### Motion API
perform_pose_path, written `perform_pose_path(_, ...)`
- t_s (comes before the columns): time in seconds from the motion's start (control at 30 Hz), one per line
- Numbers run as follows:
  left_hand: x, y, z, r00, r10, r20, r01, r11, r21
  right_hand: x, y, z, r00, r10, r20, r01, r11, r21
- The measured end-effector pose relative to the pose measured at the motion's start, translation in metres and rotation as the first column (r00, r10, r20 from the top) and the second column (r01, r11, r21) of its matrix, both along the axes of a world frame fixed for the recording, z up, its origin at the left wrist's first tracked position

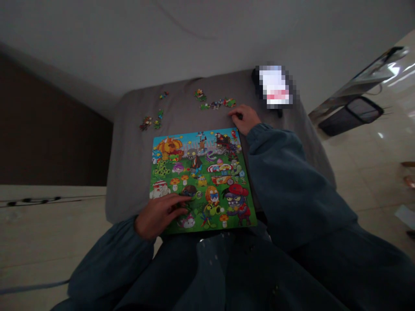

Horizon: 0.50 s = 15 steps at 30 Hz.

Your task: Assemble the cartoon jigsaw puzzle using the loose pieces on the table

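Note:
A colourful cartoon jigsaw puzzle (194, 172) lies flat on a grey cloth-covered surface, its lower edge close to my lap. My left hand (165, 211) rests over its lower left part, fingers stretched out and apart, covering some of the picture. Beyond the upper right corner, my right hand (245, 119) lies on the cloth with bent fingers and a dark gap between finger and thumb; I see nothing held there. Just past its fingertips is a row of loose puzzle pieces (218, 103). More pieces (200, 94) lie behind them, and others (145, 123) are to the left.
A device with a bright, blurred-out screen (274, 86) stands at the back right of the grey cloth (129, 172). A pale wall (207, 47) rises behind. On the tiled floor to the right is a dark bin-like container (350, 114).

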<state>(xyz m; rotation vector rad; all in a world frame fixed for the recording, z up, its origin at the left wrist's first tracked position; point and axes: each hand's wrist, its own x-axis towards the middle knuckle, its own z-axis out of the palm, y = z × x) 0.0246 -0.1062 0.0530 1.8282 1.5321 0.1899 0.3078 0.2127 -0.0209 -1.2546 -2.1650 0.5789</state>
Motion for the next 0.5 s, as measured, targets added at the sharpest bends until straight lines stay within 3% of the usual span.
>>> perform_pose_path(0.5,-0.008,-0.013,-0.009,1.000,0.000,0.000,0.000,0.995,0.103,0.003,0.004,-0.006,1.000,0.012,-0.014,-0.012,1.000,0.023)
